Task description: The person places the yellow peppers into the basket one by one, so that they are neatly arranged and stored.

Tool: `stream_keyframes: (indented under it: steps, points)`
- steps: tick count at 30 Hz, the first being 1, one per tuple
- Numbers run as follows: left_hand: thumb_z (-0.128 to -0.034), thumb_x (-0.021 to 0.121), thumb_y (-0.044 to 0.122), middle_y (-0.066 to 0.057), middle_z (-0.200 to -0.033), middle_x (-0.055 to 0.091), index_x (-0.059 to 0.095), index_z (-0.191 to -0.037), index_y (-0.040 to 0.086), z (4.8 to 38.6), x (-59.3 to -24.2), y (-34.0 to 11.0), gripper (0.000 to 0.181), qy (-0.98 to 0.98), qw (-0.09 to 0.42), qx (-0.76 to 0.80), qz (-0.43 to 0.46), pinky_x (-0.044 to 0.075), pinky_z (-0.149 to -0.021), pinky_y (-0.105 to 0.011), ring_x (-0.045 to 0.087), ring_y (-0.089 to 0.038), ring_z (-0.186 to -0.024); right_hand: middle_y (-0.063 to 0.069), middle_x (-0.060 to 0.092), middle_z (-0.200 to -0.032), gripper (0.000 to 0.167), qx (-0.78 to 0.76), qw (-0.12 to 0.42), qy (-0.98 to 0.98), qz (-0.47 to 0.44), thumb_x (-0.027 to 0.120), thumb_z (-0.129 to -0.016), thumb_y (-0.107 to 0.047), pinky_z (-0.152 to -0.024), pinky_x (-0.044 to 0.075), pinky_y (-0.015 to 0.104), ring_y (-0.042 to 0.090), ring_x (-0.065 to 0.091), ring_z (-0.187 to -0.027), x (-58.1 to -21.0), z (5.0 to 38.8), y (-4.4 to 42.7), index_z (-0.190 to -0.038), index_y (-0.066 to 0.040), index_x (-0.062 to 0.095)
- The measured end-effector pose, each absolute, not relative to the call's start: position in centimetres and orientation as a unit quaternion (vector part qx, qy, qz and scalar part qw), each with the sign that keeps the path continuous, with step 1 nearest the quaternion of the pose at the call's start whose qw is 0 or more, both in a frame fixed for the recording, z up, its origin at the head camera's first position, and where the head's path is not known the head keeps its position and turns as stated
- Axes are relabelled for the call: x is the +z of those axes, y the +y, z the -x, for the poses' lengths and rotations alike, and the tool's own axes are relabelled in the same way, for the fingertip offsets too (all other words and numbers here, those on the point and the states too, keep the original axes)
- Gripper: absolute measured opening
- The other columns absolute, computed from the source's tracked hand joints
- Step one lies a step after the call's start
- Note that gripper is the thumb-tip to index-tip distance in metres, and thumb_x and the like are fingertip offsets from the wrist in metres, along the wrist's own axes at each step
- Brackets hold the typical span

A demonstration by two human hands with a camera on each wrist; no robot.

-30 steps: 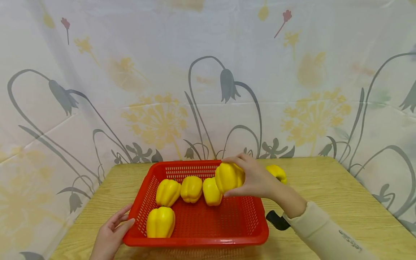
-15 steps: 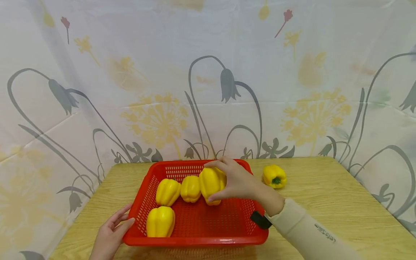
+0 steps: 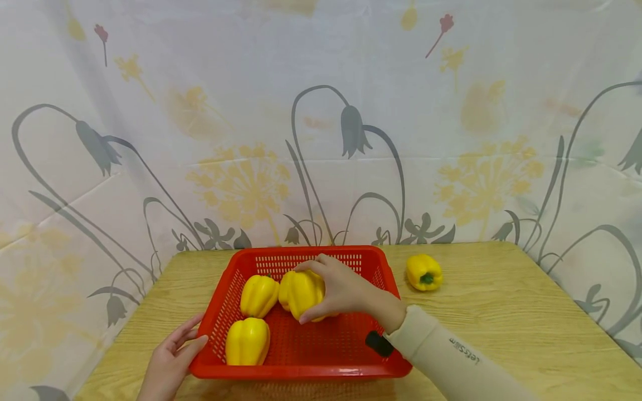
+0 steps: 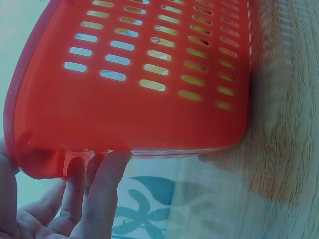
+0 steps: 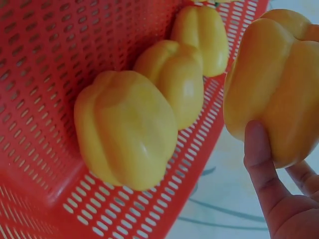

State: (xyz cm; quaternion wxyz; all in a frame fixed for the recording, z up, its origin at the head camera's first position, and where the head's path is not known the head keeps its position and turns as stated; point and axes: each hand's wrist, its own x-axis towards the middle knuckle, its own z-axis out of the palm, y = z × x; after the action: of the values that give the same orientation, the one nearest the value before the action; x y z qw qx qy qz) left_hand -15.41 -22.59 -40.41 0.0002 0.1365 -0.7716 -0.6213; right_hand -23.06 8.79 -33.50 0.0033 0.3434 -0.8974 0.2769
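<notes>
My right hand (image 3: 338, 289) grips a yellow bell pepper (image 3: 305, 296) between thumb and fingers, above the middle of the red plastic basket (image 3: 326, 348). The right wrist view shows the held bell pepper (image 5: 274, 84) with the thumb against its side, apart from the peppers in the basket. Behind it in the head view, another pepper (image 3: 285, 291) is partly hidden. Two more peppers lie at the basket's back left (image 3: 259, 297) and front left (image 3: 248, 342). With thumb and fingers, my left hand (image 3: 169, 359) holds the basket's left rim (image 4: 22, 124).
One yellow bell pepper (image 3: 424, 272) lies on the wooden table (image 3: 501, 312) to the right of the basket, its green stem end facing me. Behind the table hangs a flower-patterned cloth (image 3: 321, 184).
My right hand has moved left over the basket with the bell pepper, uncovering the pepper on the table at right. The left hand and the basket have stayed in place.
</notes>
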Motion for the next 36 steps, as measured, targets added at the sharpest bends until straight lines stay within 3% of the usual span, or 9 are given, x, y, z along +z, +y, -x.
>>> stream_keyframes:
  steps: [27,30,36]
  points:
    - [-0.0881,0.066,0.024,-0.013,-0.113,0.053,0.038,-0.142,0.006,15.5,-40.4,-22.6,0.063,-0.767,-0.003,-0.627,-0.137,0.055,-0.071,-0.036,0.062,-0.010,-0.085,-0.002,0.047,-0.106,0.076,0.133,-0.128,-0.906,-0.380,0.082,-0.061,-0.052,-0.082,0.044,0.024,0.010,0.047,-0.088,-37.7,23.4,5.2,-0.125,-0.025,0.053]
    - [-0.0874,0.067,0.025,-0.012,-0.113,0.054,0.038,-0.142,0.007,15.5,-40.4,-22.6,0.064,-0.766,-0.002,-0.628,-0.136,0.055,-0.071,-0.035,0.062,-0.008,-0.085,0.002,0.047,-0.116,0.075,0.164,-0.153,-0.901,-0.372,0.083,-0.064,-0.046,-0.089,0.043,0.027,0.011,0.048,-0.097,-37.6,23.4,5.5,-0.128,-0.024,0.051]
    - [-0.0874,0.066,0.024,-0.012,-0.113,0.053,0.039,-0.142,0.007,15.4,-40.3,-22.6,0.064,-0.767,-0.002,-0.627,-0.138,0.055,-0.071,-0.035,0.062,-0.008,-0.084,0.001,0.046,-0.126,0.064,0.213,-0.204,-0.870,-0.395,0.075,-0.075,-0.015,-0.091,0.039,0.025,0.009,0.043,-0.104,-37.2,23.8,6.1,-0.133,-0.019,0.049]
